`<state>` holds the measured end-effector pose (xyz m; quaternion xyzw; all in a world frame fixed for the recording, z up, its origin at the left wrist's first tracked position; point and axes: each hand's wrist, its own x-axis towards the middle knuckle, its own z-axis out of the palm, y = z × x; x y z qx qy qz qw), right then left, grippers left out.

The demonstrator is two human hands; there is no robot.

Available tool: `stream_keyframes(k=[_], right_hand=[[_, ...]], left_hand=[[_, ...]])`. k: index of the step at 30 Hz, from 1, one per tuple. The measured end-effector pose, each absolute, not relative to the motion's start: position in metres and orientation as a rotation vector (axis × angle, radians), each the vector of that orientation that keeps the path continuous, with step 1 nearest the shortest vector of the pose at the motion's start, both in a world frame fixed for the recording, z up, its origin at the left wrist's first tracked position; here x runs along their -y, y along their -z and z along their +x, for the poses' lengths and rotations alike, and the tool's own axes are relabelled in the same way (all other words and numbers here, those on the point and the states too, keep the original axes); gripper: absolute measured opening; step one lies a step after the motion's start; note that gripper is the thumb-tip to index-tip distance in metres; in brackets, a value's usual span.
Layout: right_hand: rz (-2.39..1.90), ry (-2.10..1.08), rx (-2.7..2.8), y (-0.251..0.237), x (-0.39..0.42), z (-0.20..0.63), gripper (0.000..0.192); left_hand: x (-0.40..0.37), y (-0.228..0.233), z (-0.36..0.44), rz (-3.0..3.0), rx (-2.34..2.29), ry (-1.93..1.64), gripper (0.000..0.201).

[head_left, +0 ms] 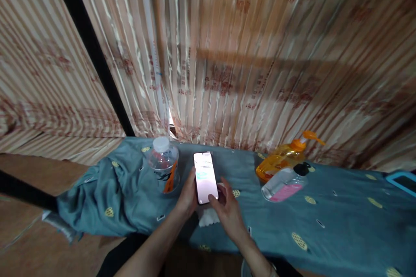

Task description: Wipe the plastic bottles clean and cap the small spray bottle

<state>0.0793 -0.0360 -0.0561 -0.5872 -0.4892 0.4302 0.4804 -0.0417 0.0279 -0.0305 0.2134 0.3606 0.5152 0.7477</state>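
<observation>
1. Right now the left hand (187,194) grips a phone (205,177) along its left edge, thumb up the side and fingers hidden behind it, so the hand is closed on the phone.
2. The right hand (229,210) comes in from the lower right; its thumb rests on the phone's lower right corner while the other fingers curl loosely behind and beside the phone. Whether those fingers help to hold it cannot be told.
3. The phone stands tilted with its lit screen facing the camera, held just above the blue-grey cloth (325,212) near the middle of the front edge.
4. Directly under the hands a small white wipe or tissue (208,217) lies on the cloth.
5. Just left of the phone a clear water bottle (163,162) with a white cap and an orange label stands upright, near the left hand but apart from it.
6. To the right, well apart from the hands, an orange pump bottle (282,158) lies tilted, and a clear bottle with pink liquid and a black cap (286,184) lies on its side touching it.
7. At the far right edge a light blue tray corner (403,181) shows.
8. Behind everything hangs a striped beige curtain (243,52), with a black bar (91,47) crossing it at the left.
</observation>
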Motion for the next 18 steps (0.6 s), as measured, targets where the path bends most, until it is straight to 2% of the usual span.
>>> stream_keyframes(k=[3,7,10,18], right_hand=[[-1.329,-1.284,1.045,0.066,0.034,0.085,0.087],[-1.217,-1.538,0.894,0.067,0.038,0.094,0.066],[-1.151,-1.683,0.831,0.065,0.042,0.094,0.061],[-1.136,-1.742,0.787,0.066,0.046,0.091,0.059]], left_hand=[[-0.032,0.036,-0.044,0.453,-0.872,-1.044,0.056],[-0.029,0.039,-0.04,0.428,-0.902,-0.988,0.053],[-0.025,0.039,-0.037,0.418,-0.882,-0.926,0.057],[-0.021,0.042,-0.03,0.449,-0.931,-0.975,0.065]])
